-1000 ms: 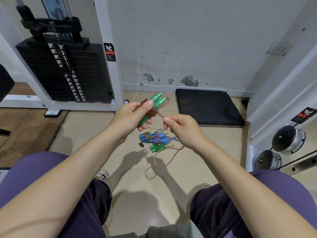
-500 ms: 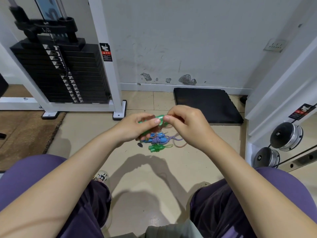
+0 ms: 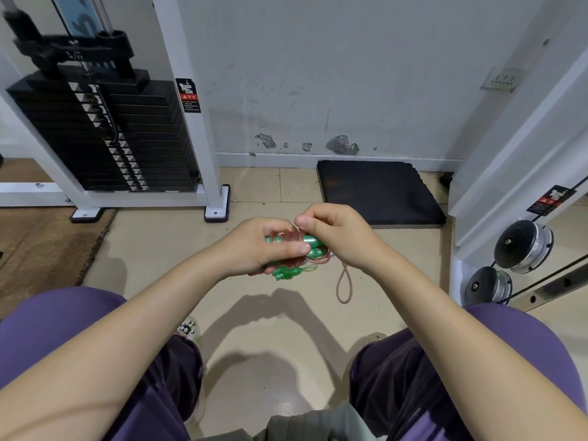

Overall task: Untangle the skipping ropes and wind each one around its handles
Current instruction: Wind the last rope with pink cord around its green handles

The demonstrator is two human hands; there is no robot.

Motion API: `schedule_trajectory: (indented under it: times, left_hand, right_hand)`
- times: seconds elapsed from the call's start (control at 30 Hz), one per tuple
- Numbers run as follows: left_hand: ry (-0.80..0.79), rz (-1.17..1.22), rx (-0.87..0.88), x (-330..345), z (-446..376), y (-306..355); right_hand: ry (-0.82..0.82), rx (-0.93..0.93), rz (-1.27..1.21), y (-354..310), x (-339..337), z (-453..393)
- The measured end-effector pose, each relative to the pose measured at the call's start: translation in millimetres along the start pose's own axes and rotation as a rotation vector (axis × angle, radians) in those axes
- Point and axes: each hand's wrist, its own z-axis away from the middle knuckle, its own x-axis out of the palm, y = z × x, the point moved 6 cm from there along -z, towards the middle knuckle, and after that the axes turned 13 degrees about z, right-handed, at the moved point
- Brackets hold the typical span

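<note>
the pink skipping rope (image 3: 291, 238) was already coiled several times around its pair of green handles (image 3: 310, 246), held up over the tiled floor (image 3: 152, 249) between the person's knees. the left hand (image 3: 257, 249) gripped the bundle, fingers curled round the handles and the thumb pressed flat over the coils. the right hand (image 3: 337, 233) had its fingers curled together at the handles' other end, pinching the cord there as far as could be seen. a loose tail of pink cord (image 3: 345, 283) hung below in a long loop, so in my judgement the winding was near its end but not finished.

the main risk was the coils springing loose: the cord looked stiff and smooth, and if the thumb had lifted before the tail was tucked, the turns could have slid off the tapered handle ends. the hanging loop could also have caught on the second green-handled rope (image 3: 288, 272), which lay on the floor just beneath the hands, and tangled the two again. a scrap of blue showed behind the right hand; what it was i could not tell.

there were no containers in view; nothing was held in a box, bag or tray.
</note>
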Motion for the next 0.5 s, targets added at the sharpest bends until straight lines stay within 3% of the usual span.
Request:
schedule_trajectory:
  times: [0.17,0.37,0.5]
  left_hand:
    - [0.107,-0.041,0.073,-4,1,2]
    - [0.132,-0.068,0.096,-5,4,3]
    - [0.160,-0.053,0.132,-8,4,5]
  right_hand:
    - [-0.025,0.070,-0.133,5,3,0]
    - [-0.004,0.016,-0.202,4,3,-3]
    - [-0.066,0.119,-0.299,6,12,1]
